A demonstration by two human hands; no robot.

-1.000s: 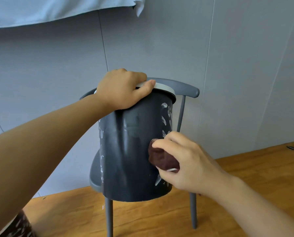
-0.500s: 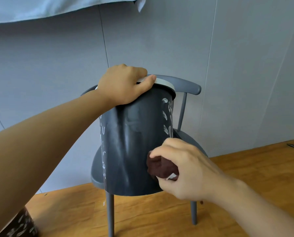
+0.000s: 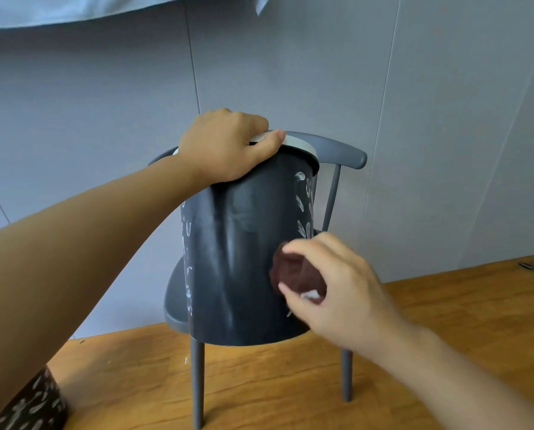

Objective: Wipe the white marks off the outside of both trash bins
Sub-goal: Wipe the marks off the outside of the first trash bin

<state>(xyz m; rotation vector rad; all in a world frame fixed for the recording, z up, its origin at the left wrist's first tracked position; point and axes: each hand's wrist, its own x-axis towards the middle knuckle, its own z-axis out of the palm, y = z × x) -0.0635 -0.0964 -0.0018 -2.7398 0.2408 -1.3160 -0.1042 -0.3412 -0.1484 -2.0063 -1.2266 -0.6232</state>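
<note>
A dark grey trash bin [image 3: 240, 262] with a white rim stands tilted on a grey chair [image 3: 337, 150]. White marks [image 3: 301, 206] run down its right side, and more show along its left edge. My left hand [image 3: 225, 147] grips the rim at the top. My right hand [image 3: 337, 290] holds a dark brown cloth [image 3: 293, 271] pressed against the bin's lower right side. A second bin [image 3: 33, 405], dark with white marks, shows partly at the bottom left corner.
The chair stands on a wooden floor [image 3: 445, 321] against a grey panelled wall [image 3: 414, 119]. A pale blue cloth [image 3: 73, 7] hangs at the top left. A small dark object [image 3: 525, 265] lies on the floor at the far right.
My right hand slid the cloth down the bin's right side and then back up a little. My left hand kept its grip on the rim.
</note>
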